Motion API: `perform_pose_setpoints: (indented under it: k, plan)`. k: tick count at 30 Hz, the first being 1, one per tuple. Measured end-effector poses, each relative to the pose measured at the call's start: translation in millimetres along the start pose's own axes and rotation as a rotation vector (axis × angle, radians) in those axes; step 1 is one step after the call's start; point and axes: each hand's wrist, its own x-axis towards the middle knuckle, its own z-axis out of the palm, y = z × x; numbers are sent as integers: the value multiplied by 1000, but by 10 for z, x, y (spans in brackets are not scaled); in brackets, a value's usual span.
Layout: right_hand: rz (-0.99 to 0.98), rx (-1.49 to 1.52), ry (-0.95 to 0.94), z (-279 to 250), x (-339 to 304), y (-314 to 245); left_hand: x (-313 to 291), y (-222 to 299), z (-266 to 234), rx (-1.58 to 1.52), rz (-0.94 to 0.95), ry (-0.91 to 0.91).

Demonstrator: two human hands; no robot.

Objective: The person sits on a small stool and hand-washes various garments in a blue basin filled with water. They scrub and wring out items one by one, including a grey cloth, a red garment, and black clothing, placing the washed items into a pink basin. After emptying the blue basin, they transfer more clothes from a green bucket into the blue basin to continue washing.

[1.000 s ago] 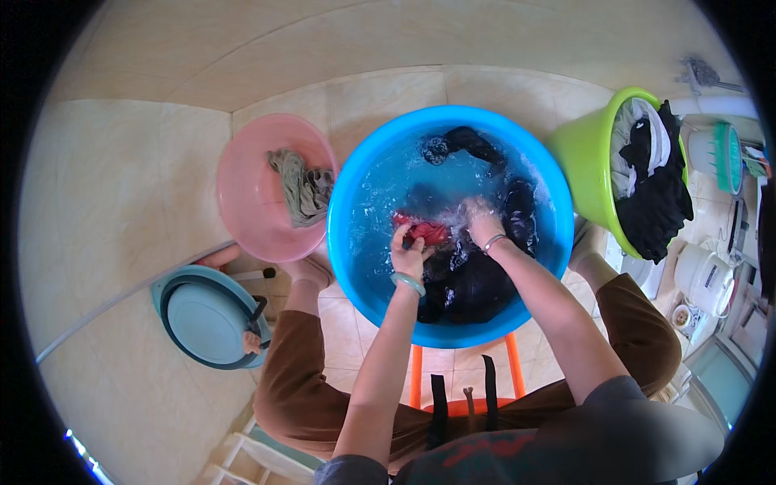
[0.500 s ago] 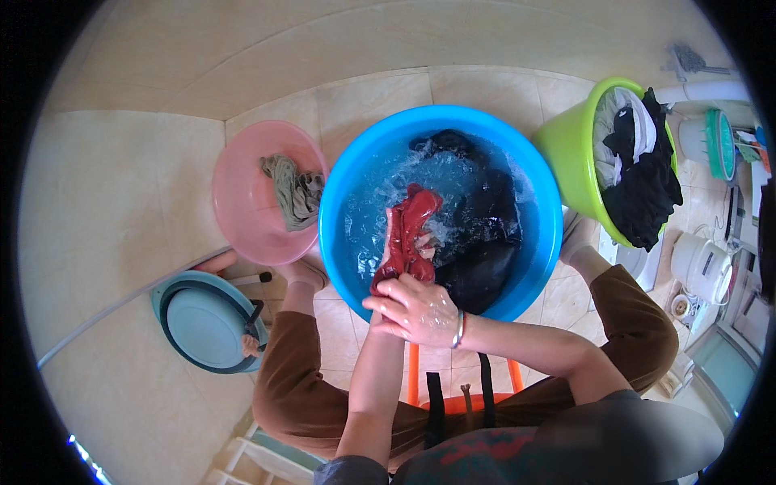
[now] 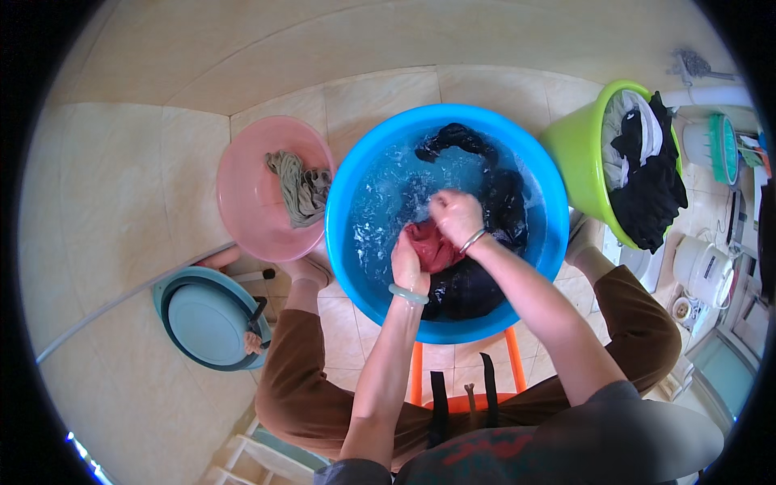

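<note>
Your left hand (image 3: 408,260) and right hand (image 3: 455,217) both clenched on the wet red cloth (image 3: 431,246), centre of the round blue plastic basin (image 3: 347,202), pink bowl (image 3: 242,202) at nine o'clock.

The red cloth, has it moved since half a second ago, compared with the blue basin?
Yes. The red cloth lay stretched toward the middle of the blue basin; now it sits bunched nearer the person's side, between both hands.
</note>
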Motion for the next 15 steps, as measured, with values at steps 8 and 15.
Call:
perform_pose_setpoints:
  k: [8,15]
  plan:
    - [-79,-118,10,-68,-117,725,105,127,-239,256,69,-96]
    - [159,105,-29,34,-94,662,-11,-74,-122,17,-131,-160]
